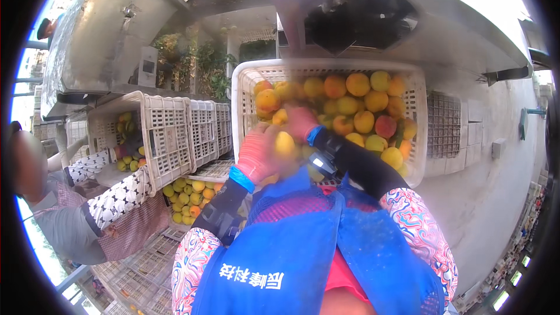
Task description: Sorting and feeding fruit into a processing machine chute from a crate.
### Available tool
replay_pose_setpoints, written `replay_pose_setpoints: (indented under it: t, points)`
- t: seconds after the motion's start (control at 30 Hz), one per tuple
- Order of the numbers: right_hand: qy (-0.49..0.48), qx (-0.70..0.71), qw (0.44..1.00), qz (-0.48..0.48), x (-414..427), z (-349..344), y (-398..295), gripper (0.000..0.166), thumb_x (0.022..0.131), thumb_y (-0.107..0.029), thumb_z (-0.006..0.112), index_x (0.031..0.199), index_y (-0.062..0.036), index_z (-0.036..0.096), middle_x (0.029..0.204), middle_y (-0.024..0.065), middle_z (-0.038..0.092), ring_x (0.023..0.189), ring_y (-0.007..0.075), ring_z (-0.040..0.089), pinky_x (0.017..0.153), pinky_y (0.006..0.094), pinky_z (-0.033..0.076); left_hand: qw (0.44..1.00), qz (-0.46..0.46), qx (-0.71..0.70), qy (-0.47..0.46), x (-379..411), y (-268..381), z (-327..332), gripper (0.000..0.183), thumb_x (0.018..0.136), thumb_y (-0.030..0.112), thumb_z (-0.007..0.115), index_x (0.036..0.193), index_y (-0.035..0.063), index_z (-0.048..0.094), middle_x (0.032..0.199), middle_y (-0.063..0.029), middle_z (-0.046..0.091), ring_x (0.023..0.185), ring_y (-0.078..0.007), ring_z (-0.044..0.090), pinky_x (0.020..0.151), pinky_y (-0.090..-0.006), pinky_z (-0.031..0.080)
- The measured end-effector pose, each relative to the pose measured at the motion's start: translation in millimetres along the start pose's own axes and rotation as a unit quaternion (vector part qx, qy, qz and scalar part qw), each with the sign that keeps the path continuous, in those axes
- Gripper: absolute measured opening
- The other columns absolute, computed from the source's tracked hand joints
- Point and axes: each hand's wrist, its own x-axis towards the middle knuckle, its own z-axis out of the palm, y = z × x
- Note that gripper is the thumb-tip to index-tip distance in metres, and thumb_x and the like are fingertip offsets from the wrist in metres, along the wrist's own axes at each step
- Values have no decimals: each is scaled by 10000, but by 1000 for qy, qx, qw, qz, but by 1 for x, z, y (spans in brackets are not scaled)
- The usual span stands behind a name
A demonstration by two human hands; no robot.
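Note:
A white plastic crate (242, 96) of yellow-orange peaches (358, 84), some blushed red, lies before me. My left hand (256, 151), in a pink knit glove with a blue cuff, is at the crate's near left and holds a yellow peach (285, 143) by its fingers. My right hand (302, 123), gloved the same way, reaches among the fruit at the left of the crate. An orange-yellow peach (280, 117) is close to its fingers. Blur hides the right fingertips, so whether they grip a fruit cannot be told.
Left of me a co-worker (70, 223) in patterned sleeves reaches into a tilted crate (146, 140) of fruit. Stacked crates (203, 131) stand between us, with another fruit-filled crate (188, 199) lower down. Metal machinery (446, 22) overhangs the far side. A dark grid (444, 124) lies right.

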Motion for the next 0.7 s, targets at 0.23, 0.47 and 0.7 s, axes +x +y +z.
replay_pose_setpoints:
  t: [0.23, 0.47, 0.7]
  points:
    - [100, 192, 974, -65, -68, -84, -34, 966, 730, -468, 824, 1520, -101, 407, 1247, 235, 664, 1142, 411, 647, 973, 454, 512, 518, -71, -851, -45, 17, -32, 18, 640, 879, 411, 715, 1398, 89, 523, 1384, -139, 563, 1281, -339, 557, 1095, -583, 444]
    - [344, 98, 921, -153, -101, -115, -38, 1047, 692, -328, 878, 1542, -28, 344, 1353, 256, 594, 1219, 432, 590, 1023, 457, 483, 448, -15, -894, 16, 64, 37, -4, 695, 900, 585, 607, 1356, 63, 552, 1389, -149, 565, 1269, -358, 547, 1100, -547, 417]
    - [379, 121, 908, -130, -114, -151, -46, 968, 685, -281, 896, 1485, -2, 428, 1340, 201, 621, 1179, 393, 623, 1009, 430, 498, 464, 9, -885, -21, 87, 51, -22, 749, 895, 628, 600, 1385, 66, 533, 1404, -166, 544, 1310, -359, 507, 1139, -540, 376]
